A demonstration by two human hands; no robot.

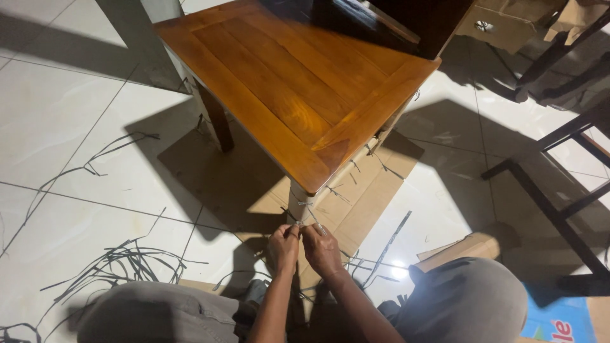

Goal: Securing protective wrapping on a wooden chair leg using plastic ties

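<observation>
A glossy brown wooden chair seat (298, 82) stands in front of me, its near corner pointing at me. Its front leg (297, 202) is wrapped in pale paper or card, with a thin dark strap (308, 204) tied round it. My left hand (283, 246) and my right hand (321, 249) are close together at the bottom of that leg, fingers pinched on the thin strap. My knees in grey trousers (152, 312) sit at either side.
Flattened cardboard (365, 190) lies under the chair on white floor tiles. Loose dark strap offcuts (127, 263) litter the floor at left. Dark wooden frames (553, 203) stand at right, a cardboard box (502, 25) at the top right.
</observation>
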